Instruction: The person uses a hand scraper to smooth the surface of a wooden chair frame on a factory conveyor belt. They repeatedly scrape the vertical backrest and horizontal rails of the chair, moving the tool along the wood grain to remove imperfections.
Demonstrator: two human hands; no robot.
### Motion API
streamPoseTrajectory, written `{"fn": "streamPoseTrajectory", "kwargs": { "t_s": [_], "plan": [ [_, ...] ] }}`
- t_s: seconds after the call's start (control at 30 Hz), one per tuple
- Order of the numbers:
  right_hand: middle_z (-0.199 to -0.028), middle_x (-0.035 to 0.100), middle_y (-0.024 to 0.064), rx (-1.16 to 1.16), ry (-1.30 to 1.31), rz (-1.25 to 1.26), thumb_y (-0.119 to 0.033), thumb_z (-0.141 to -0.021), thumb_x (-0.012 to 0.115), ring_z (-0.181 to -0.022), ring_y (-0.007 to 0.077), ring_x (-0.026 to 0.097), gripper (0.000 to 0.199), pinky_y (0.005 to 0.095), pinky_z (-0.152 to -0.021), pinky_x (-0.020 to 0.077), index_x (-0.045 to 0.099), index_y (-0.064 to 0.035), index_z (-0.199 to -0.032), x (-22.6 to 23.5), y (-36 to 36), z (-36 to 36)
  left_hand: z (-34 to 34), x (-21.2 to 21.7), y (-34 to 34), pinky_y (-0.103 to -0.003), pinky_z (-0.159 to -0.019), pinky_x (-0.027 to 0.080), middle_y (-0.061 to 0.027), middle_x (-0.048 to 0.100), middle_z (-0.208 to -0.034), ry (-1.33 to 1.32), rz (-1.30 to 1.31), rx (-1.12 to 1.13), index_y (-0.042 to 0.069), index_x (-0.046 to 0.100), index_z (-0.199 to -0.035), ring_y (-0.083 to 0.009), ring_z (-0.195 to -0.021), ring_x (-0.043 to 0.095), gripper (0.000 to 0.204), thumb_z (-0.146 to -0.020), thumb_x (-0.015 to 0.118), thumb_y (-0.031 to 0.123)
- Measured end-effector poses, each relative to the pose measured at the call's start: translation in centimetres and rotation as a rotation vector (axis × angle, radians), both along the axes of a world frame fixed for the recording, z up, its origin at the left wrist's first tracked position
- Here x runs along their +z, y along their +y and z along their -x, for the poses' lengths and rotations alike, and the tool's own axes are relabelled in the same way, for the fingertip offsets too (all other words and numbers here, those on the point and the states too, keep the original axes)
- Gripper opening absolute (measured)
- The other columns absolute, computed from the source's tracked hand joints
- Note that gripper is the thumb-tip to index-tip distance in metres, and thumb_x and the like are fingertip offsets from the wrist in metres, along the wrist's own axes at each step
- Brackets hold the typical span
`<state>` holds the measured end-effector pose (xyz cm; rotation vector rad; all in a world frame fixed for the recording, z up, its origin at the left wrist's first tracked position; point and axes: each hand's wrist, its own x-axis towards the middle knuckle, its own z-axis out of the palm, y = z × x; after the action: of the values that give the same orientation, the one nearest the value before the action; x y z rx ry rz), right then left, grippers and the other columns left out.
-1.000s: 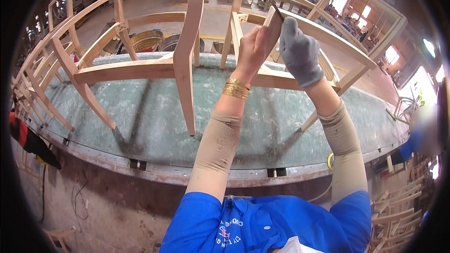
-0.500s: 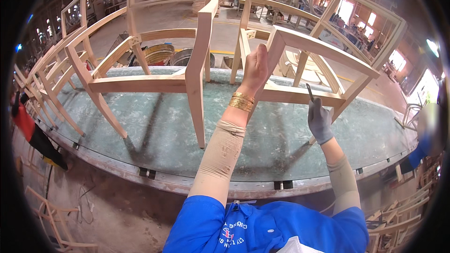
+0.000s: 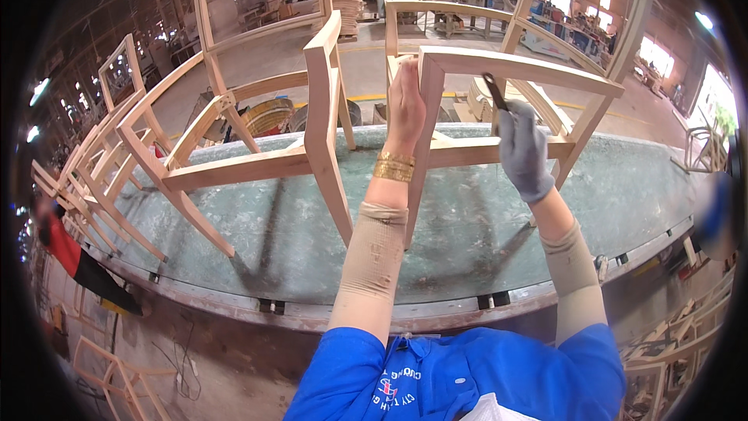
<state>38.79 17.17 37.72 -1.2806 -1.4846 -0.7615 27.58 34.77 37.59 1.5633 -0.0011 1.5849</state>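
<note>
On the long grey-green counter (image 3: 467, 242) we see an unfinished pale wooden chair frame (image 3: 499, 101) lying tipped, its legs and rails pointing up and toward us. Our left hand (image 3: 406, 105), bare with gold bangles at the wrist, lies flat and open against the frame's near upright post, fingers stretched up along the wood, pressing rather than gripping. Our right hand (image 3: 523, 148), in a grey work glove, is clenched around a thin dark hand tool (image 3: 494, 90); the tool's tip rises to the frame's top rail, just right of the left hand, and seems to touch the wood there, though we cannot tell for sure. Left of this frame stands a second bare wooden chair frame (image 3: 312, 140), also on the counter, close beside the first. Further left of the frame, more pale chair frames (image 3: 101, 164) crowd the counter's end. Behind the frame, beyond the counter, open wooden rectangular frames (image 3: 257, 0) stand on the workshop floor.
</note>
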Motion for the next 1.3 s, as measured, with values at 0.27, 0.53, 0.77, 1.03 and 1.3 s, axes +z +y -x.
{"fn": "streamPoseTrajectory", "kwargs": {
  "t_s": [0.27,0.53,0.77,1.03,1.3],
  "plan": [
    [-0.079,0.059,0.0109,-0.004,-0.281,-0.123,-0.008,-0.088,0.060,-0.059,0.0317,0.060,0.008,0.0376,-0.050,0.0481,0.054,-0.0049,-0.092,3.8,4.7,2.5,-0.9,-2.2,-2.0,-0.023,-0.061,0.040,0.0017,0.050,-0.070,0.016,0.109,-0.085,0.002,0.055,-0.087,-0.0053,-0.068,0.043,0.029,-0.100,0.047,0.027],
    [-0.079,0.060,0.0119,0.007,-0.262,-0.100,-0.005,-0.087,0.060,-0.064,0.0333,0.061,0.006,0.0377,-0.053,0.0485,0.055,-0.0042,-0.090,3.9,5.7,2.7,-1.0,-2.1,-1.6,-0.026,-0.058,0.038,-0.0009,0.049,-0.068,0.014,0.075,-0.017,0.001,0.053,-0.084,-0.0071,-0.066,0.041,0.030,-0.099,0.049,0.027],
    [-0.078,0.058,0.0092,-0.030,-0.328,-0.140,-0.008,-0.087,0.060,-0.057,0.0281,0.061,0.008,0.0350,-0.048,0.0481,0.055,-0.0056,-0.092,3.9,6.0,2.3,-1.0,-2.0,-1.7,-0.027,-0.057,0.039,-0.0051,0.049,-0.066,0.012,0.054,0.043,0.001,0.053,-0.085,-0.0093,-0.063,0.043,0.031,-0.098,0.050,0.029],
    [-0.078,0.058,0.0092,-0.058,-0.342,-0.154,-0.009,-0.086,0.061,-0.057,0.0284,0.061,0.008,0.0352,-0.049,0.0485,0.055,-0.0060,-0.090,3.7,6.0,2.2,-1.3,-2.1,-1.6,-0.029,-0.054,0.039,-0.0058,0.048,-0.062,0.008,0.052,0.063,0.001,0.054,-0.085,-0.0100,-0.059,0.043,0.033,-0.098,0.050,0.031],
    [-0.076,0.055,0.0091,-0.123,-0.372,-0.161,-0.010,-0.086,0.059,-0.054,0.0285,0.059,0.007,0.0358,-0.046,0.0465,0.054,-0.0066,-0.088,3.5,6.4,1.8,-1.4,-2.0,-1.9,-0.029,-0.055,0.039,-0.0072,0.048,-0.062,0.031,0.106,0.039,0.000,0.051,-0.082,-0.0107,-0.060,0.042,0.033,-0.097,0.051,0.030]
  ]
}}
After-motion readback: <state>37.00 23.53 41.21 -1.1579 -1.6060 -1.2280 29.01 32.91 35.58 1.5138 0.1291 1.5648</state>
